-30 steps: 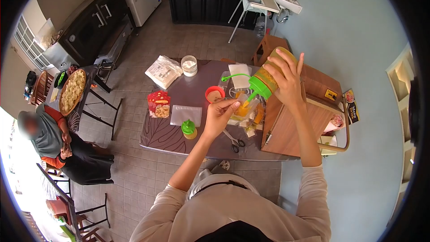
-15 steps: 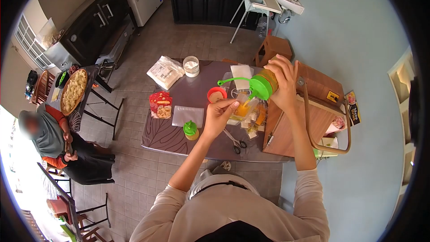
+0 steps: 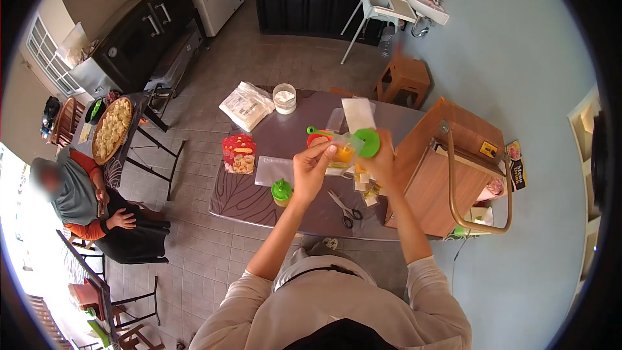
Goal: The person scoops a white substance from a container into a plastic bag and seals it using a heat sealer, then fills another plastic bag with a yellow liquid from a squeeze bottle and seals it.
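Note:
Over the table, my left hand (image 3: pixel 312 167) is closed, thumb and fingers pinching a small clear plastic bag (image 3: pixel 345 151) with orange-yellow sauce in it. My right hand (image 3: pixel 382 165), slightly blurred, wraps round a squeeze bottle whose green lid (image 3: pixel 367 142) faces up toward me, right beside the bag; its body is mostly hidden by the hand. Partly behind the left hand is a red-rimmed container (image 3: pixel 317 139). Several small filled packets (image 3: pixel 366 189) lie below the right hand. A second green-capped bottle (image 3: pixel 281 192) stands left of my left forearm, and scissors (image 3: pixel 345 209) lie between the forearms.
On the dark table (image 3: pixel 236 201) are flat clear bags (image 3: pixel 274 170), a red packet (image 3: pixel 240 153), a plastic-wrapped pack (image 3: pixel 247 106), a jar of white powder (image 3: pixel 284 98) and white sheets (image 3: pixel 358 114). A wooden cabinet (image 3: pixel 421 188) borders the right. A person (image 3: pixel 91 201) is at the left.
The right hand has lowered and turned the bottle from a tilt over the bag to beside it, lid now facing up. The left hand keeps its pinch on the bag.

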A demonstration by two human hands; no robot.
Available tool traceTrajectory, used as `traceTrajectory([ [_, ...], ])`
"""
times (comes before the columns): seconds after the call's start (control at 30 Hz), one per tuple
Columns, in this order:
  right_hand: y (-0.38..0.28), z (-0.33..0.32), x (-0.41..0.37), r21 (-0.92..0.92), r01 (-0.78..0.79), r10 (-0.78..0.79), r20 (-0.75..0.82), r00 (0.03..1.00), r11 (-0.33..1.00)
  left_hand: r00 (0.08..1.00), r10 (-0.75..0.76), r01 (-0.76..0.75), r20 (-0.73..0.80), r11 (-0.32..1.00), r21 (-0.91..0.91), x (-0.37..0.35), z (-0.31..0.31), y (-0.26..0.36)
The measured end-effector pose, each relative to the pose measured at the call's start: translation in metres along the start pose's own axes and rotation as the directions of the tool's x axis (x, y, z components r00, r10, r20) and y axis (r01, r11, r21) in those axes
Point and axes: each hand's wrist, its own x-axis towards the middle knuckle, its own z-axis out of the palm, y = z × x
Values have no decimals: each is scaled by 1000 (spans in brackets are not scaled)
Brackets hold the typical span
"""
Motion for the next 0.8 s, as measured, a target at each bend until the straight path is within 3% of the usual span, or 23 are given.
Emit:
traceTrajectory([
  [0.07,34,34,-30,26,53,-54,58,997,998,995,20,-23,-94,999,-33,0,-5,0],
  [0.13,57,67,-66,-71,-116,121,69,990,991,991,2,-6,-134,999,-32,-2,-11,4],
  [0.17,67,81,-79,-61,-112,117,74,990,992,986,-18,12,-168,999,-38,-3,-14,6],
  [0.23,80,105,-97,101,-291,272,169,947,951,982,-8,1,-191,999,-36,-5,-19,6],
  [0.33,92,128,-109,199,-293,272,128,954,935,976,11,-15,-216,1000,-14,-8,-28,7],
  [0.4,95,137,-112,166,-278,266,89,960,946,975,24,-22,-222,1000,12,-11,-32,8],
  [0.5,103,136,-109,210,-330,303,152,941,920,974,24,-16,-223,999,40,-14,-33,10],
  [0.6,114,130,-111,186,-273,218,270,938,944,980,39,-32,-196,999,38,-17,-32,7],
  [0.67,91,111,-108,-217,-253,275,79,958,943,984,15,-10,-177,1000,30,-18,-31,5],
  [0.7,67,95,-100,-219,-253,274,71,959,942,986,16,-12,-169,1000,26,-18,-30,3],
  [0.73,34,72,-91,126,-370,357,111,927,920,990,12,-9,-143,1000,21,-20,-28,1],
  [0.77,3,49,-84,449,-452,421,173,890,771,993,2,0,-115,1000,14,-23,-25,-2],
  [0.8,-20,28,-80,443,-456,434,156,887,772,995,-12,12,-99,1000,5,-26,-20,-3],
])
